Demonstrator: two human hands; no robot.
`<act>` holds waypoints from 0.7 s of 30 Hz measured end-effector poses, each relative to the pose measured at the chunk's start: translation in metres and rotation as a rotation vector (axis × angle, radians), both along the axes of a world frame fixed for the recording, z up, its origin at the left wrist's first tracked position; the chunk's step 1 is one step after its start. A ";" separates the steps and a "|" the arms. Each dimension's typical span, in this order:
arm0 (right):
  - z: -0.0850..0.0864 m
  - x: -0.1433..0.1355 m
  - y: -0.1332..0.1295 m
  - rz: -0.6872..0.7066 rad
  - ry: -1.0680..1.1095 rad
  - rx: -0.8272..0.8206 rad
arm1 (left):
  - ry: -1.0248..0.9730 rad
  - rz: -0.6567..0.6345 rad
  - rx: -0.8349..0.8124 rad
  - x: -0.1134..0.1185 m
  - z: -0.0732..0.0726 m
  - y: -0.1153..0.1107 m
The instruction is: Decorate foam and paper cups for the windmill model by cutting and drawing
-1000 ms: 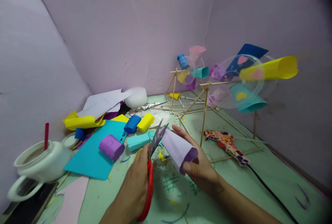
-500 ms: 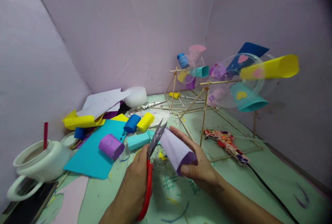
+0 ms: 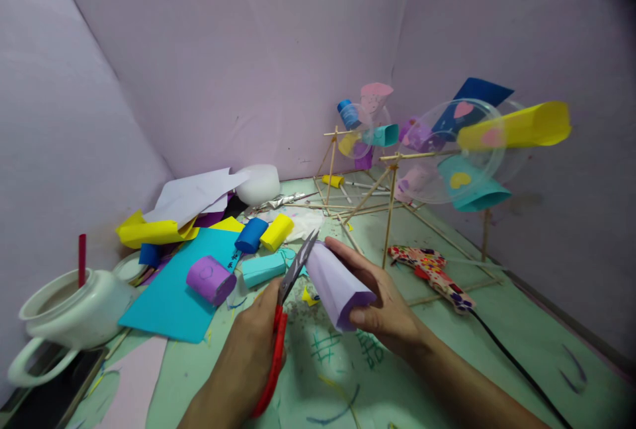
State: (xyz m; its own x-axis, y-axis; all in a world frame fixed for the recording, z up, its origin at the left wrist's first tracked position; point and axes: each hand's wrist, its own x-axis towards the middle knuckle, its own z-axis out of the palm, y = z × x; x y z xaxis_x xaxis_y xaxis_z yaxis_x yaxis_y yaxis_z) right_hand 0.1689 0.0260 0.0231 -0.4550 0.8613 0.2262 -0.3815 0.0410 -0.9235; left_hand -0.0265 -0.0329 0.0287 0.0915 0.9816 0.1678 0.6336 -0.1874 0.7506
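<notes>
My left hand is closed around red-handled scissors, their blades pointing up and away. A pale purple paper tube is held by my right hand, the thumb at its near open end and the fingers along its right side. The blades lie beside the tube's upper left end and appear shut; whether they touch the paper I cannot tell. Left of the hands lie a teal paper tube, a purple one, a blue one and a yellow one.
Stick frames carrying clear discs with coloured paper cups stand at the right. A patterned glue gun with a black cord lies before them. At the left are a white teapot, a turquoise sheet and piled paper.
The scissor blades have closed together from slightly apart. My left hand has shifted a little down and left, while the right hand still holds the purple tube.
</notes>
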 end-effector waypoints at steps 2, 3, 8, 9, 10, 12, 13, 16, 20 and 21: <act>0.002 0.002 0.001 0.002 -0.024 0.017 | 0.002 -0.016 0.005 -0.001 0.004 0.001; 0.003 0.004 0.002 0.008 -0.041 0.023 | 0.007 -0.021 0.015 -0.002 0.006 0.001; 0.003 0.015 0.011 0.066 -0.056 0.033 | 0.048 -0.030 0.066 -0.017 0.002 0.006; 0.003 0.016 0.013 0.071 -0.046 0.034 | 0.052 0.003 0.090 -0.019 0.001 0.007; 0.003 0.017 0.014 0.072 -0.037 0.035 | 0.042 0.065 0.120 -0.021 0.000 0.008; 0.002 0.018 0.015 0.082 -0.040 0.031 | -0.034 0.222 0.161 -0.019 0.000 0.009; 0.002 0.018 0.014 0.103 -0.051 0.029 | -0.106 0.299 0.162 -0.016 0.002 0.009; 0.002 0.017 0.010 0.238 -0.100 0.037 | -0.386 0.413 0.059 -0.003 0.008 0.007; -0.003 0.012 0.002 0.382 -0.170 0.074 | -0.664 0.298 -0.168 0.009 0.007 0.004; -0.004 0.011 0.001 0.388 -0.185 0.082 | -0.701 0.271 -0.203 0.010 0.005 0.003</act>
State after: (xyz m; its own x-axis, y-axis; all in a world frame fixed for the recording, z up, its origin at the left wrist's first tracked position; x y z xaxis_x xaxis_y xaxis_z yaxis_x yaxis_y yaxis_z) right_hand 0.1797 0.0268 0.0193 -0.7806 0.6012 0.1709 -0.2111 0.0037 -0.9775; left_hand -0.0168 -0.0298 0.0339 -0.2169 0.9722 -0.0878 0.0023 0.0904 0.9959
